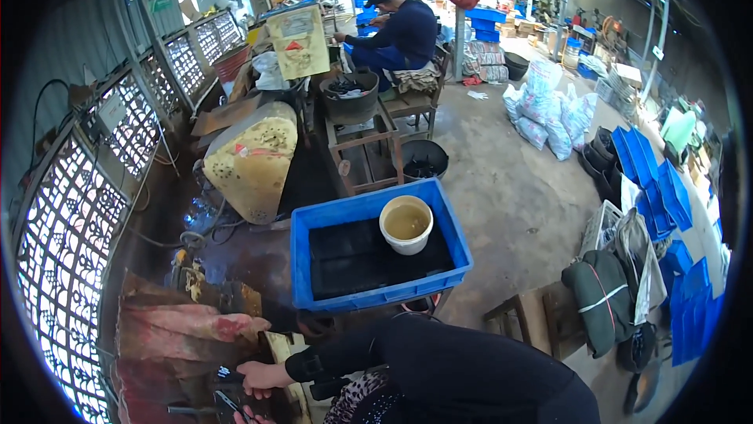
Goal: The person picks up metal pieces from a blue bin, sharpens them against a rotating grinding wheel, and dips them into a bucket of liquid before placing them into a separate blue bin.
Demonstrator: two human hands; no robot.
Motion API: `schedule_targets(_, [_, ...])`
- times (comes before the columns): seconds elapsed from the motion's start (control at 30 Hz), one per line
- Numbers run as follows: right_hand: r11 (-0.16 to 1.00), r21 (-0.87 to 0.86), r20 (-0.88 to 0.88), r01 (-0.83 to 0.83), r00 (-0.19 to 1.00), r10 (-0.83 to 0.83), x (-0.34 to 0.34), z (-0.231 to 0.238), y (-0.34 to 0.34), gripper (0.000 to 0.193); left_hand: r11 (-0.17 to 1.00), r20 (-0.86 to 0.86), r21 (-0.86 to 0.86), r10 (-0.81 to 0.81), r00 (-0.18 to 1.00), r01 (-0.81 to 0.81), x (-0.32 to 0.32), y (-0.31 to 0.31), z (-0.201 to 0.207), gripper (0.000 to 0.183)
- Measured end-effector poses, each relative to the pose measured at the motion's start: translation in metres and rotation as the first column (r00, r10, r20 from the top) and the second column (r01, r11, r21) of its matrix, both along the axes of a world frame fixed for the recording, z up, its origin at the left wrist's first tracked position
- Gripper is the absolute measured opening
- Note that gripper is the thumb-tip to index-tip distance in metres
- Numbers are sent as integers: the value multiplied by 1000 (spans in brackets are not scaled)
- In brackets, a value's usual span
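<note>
Workshop, concrete floor [486, 212], lattice panels [67, 243] down the left wall; co-worker [404, 32] seated at the back. Reddish-brown work surface [149, 361] sits lower left, crumpled pink cloth [192, 322] lying across its far part. Right hand [264, 376] is near the right-hand edge of that surface, fingers narrowed on a small dark piece [228, 374] with pale glints (too small to identify). Left hand [252, 418] is just below it, partly cut off by the frame; slim metal tool [226, 400] right by its fingers, can't tell if gripped. Blue crate [384, 293] stands ahead and right of the hands, dark inside; white bucket [406, 246] with murky yellowish liquid [406, 222] toward its far right corner. Tan machine cover [255, 157] beyond its left edge, black tub [441, 167] on the floor behind its far edge.
</note>
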State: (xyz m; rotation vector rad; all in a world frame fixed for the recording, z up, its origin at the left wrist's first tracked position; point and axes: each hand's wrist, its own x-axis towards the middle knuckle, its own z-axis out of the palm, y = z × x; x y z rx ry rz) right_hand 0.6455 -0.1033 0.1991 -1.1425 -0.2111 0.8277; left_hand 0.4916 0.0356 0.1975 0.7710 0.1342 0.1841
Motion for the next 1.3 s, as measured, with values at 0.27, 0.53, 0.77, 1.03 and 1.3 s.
schedule_targets(0.27, [989,23,-239,143,962,-134,17,-17,-42,18,991,-133,19,-130,983,134,6,-21,-1,49])
schedule_targets(0.53, [996,33,-289,82,955,-69,24,-29,-43,10,992,-159,81,-81,984,95,13,-26,6,48])
schedule_targets(0.77, [998,40,-183,-42,982,48,20,-23,-56,6,992,-259,111,-30,965,60,18,-23,0,43])
schedule_targets(1.03, [1000,6,-202,-31,979,31,24,-14,-73,7,985,-175,162,-28,984,57,26,-34,6,41])
schedule_targets(1.3, [978,50,-5,-201,980,201,19,-9,-75,9,891,-310,450,96,946,57,27,-62,26,35])
